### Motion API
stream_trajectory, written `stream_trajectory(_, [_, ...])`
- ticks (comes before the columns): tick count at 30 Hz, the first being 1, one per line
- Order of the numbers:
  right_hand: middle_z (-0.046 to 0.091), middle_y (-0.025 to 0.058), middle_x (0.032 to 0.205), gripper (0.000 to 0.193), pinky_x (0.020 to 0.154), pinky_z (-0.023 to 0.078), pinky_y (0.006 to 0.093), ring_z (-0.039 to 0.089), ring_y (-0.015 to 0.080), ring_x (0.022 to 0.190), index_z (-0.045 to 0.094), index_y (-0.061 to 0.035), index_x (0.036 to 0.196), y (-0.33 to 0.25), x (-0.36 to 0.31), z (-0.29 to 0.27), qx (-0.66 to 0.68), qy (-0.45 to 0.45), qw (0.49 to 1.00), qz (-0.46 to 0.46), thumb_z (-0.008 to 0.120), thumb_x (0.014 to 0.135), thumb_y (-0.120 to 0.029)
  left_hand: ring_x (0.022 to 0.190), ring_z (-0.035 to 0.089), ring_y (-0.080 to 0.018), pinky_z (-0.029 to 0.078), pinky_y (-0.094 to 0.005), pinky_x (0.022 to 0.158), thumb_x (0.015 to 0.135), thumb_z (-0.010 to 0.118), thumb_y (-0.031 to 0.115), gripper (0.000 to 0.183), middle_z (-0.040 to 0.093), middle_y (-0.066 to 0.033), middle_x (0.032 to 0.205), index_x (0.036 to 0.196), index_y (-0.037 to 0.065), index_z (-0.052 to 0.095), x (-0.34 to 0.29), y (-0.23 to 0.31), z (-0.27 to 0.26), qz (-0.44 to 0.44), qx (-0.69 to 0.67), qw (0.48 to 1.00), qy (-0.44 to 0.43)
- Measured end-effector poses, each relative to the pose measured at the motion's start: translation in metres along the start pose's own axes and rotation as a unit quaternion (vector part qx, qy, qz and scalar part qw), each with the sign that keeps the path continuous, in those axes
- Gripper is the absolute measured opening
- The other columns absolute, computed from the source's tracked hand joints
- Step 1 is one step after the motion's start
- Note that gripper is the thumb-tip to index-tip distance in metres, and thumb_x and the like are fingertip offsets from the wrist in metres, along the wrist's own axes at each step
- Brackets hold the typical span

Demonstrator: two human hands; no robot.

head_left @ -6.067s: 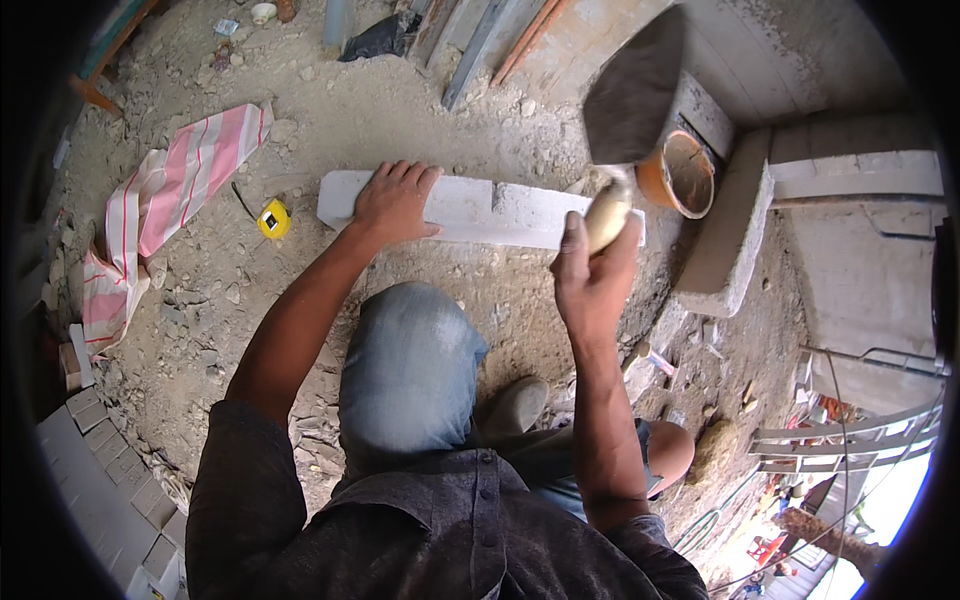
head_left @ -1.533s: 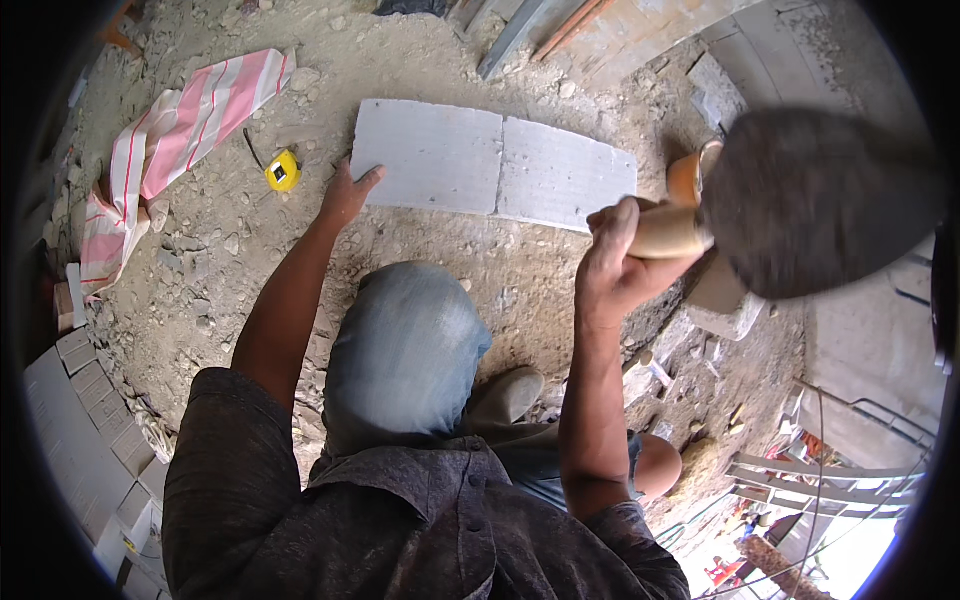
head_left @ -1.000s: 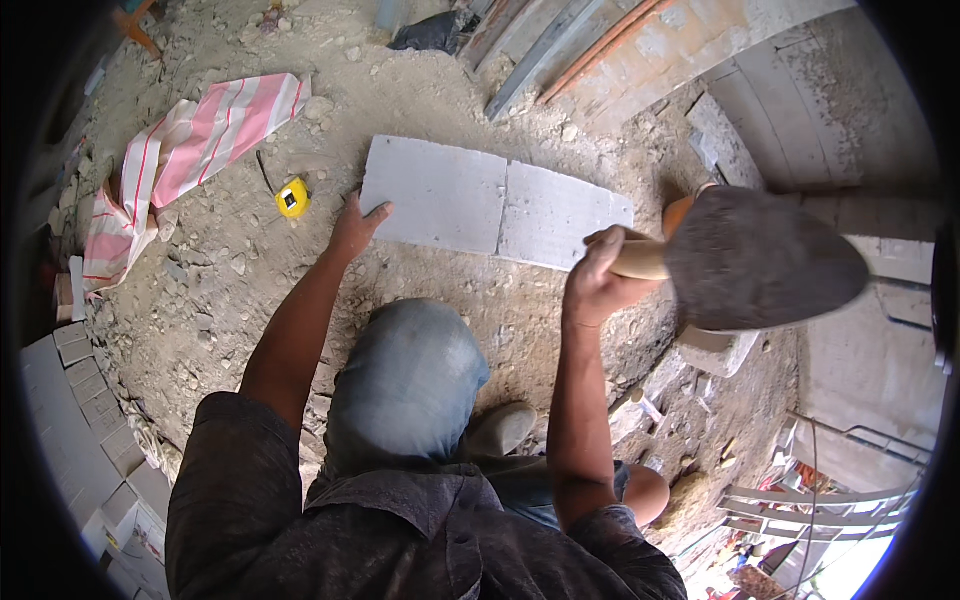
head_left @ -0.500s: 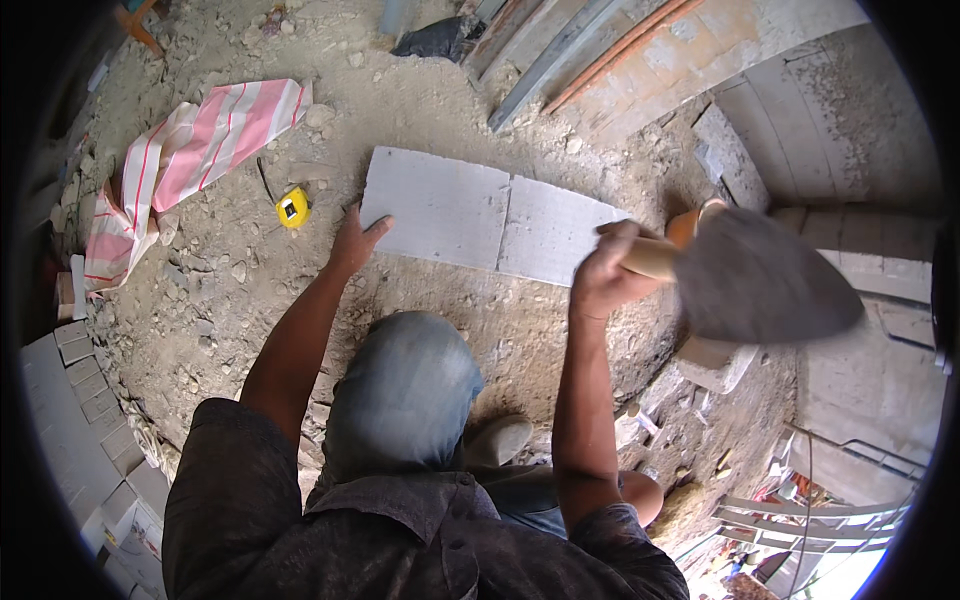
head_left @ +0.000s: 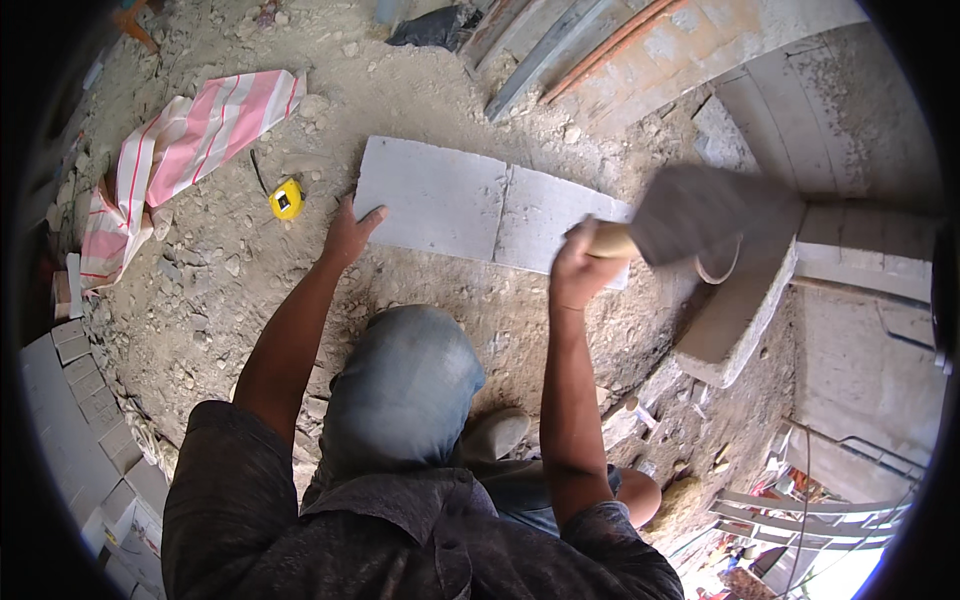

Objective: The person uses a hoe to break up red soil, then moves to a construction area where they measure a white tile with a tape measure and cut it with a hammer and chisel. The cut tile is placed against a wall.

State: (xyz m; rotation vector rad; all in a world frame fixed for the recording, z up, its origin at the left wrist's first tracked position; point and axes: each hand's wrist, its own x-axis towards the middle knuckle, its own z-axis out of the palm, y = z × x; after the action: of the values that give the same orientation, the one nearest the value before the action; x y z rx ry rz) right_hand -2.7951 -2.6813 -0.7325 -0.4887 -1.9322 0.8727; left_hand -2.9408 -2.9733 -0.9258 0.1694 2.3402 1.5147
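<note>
A long, pale grey concrete block (head_left: 432, 198) lies on the dirt in front of my knee, with a dark line running across it right of its middle. My left hand (head_left: 350, 234) grips its left end, thumb on top and fingers at the edge, partly hidden. Close by the block's right end, my right hand (head_left: 580, 268) is wrapped round the wooden handle of a trowel (head_left: 712, 218). The trowel's broad dark blade is smeared by motion and points right, raised above the ground.
A yellow tape measure (head_left: 286, 199) lies left of the block, near a pink-and-white striped sheet (head_left: 215, 125). Another long block (head_left: 742, 318) lies at the right, with a pale curved handle (head_left: 720, 268) beside it. Metal and wooden bars (head_left: 548, 58) lean at the top.
My right hand has moved left with the trowel, and the blade has swung upward and left. My left hand keeps its grip on the block.
</note>
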Motion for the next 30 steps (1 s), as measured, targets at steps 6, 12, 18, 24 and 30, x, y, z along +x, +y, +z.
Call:
stream_trajectory(6, [0.069,0.0310,0.094,0.040,0.073,0.055,0.0501,0.069,0.0472,0.087,0.053,0.0011,0.105,0.025,-0.018,0.000,-0.300,-0.311,0.882,0.190,0.070,0.088,-0.030,0.119,0.059,-0.0382,0.045,-0.0435,0.101,0.088,0.073,0.045,0.077,0.060,-0.0270,0.129,0.138,-0.006,0.044,-0.025,-0.044,0.014,0.026,0.022,0.999,0.001])
stream_trajectory(12, [0.061,0.0091,0.066,0.028,0.048,0.052,0.0236,0.059,0.0111,0.056,0.050,-0.0017,0.106,-0.080,0.033,0.000,0.132,0.067,0.983,-0.108,0.065,0.097,-0.023,0.119,0.059,-0.0395,0.046,-0.0439,0.101,0.088,0.072,0.048,0.077,0.060,-0.0273,0.128,0.137,-0.006,0.044,-0.011,-0.026,-0.010,-0.009,0.043,0.999,0.009])
stream_trajectory(18, [0.069,0.0315,0.094,0.050,0.079,0.056,0.0519,0.067,0.0498,0.095,0.048,0.0043,0.117,0.077,-0.138,-0.030,-0.341,-0.451,0.784,0.254,0.063,0.093,-0.037,0.121,0.058,-0.0404,0.045,-0.0449,0.101,0.088,0.071,0.049,0.081,0.059,-0.0283,0.129,0.140,-0.005,0.042,0.012,-0.009,-0.003,0.002,0.047,0.998,-0.043])
stream_trajectory(24, [0.071,0.0239,0.088,0.042,0.072,0.056,0.0460,0.071,0.0399,0.081,0.052,0.0014,0.116,0.012,-0.097,-0.070,-0.234,-0.317,0.866,0.309,0.066,0.092,-0.031,0.143,0.034,-0.0424,0.030,-0.0485,0.116,0.085,0.073,0.035,0.091,0.035,-0.0271,0.153,0.153,0.001,0.022,0.048,0.033,0.011,0.062,0.366,0.928,0.037])
stream_trajectory(30, [0.059,0.0038,0.073,0.028,0.054,0.047,0.0294,0.058,0.0129,0.061,0.055,-0.0015,0.111,-0.013,-0.142,-0.090,0.305,-0.025,0.787,0.536,0.065,0.089,-0.015,0.141,0.038,-0.0417,0.030,-0.0464,0.117,0.089,0.066,0.044,0.078,0.044,-0.0276,0.147,0.147,-0.001,0.039,0.175,0.127,0.061,0.189,0.365,0.893,-0.185])
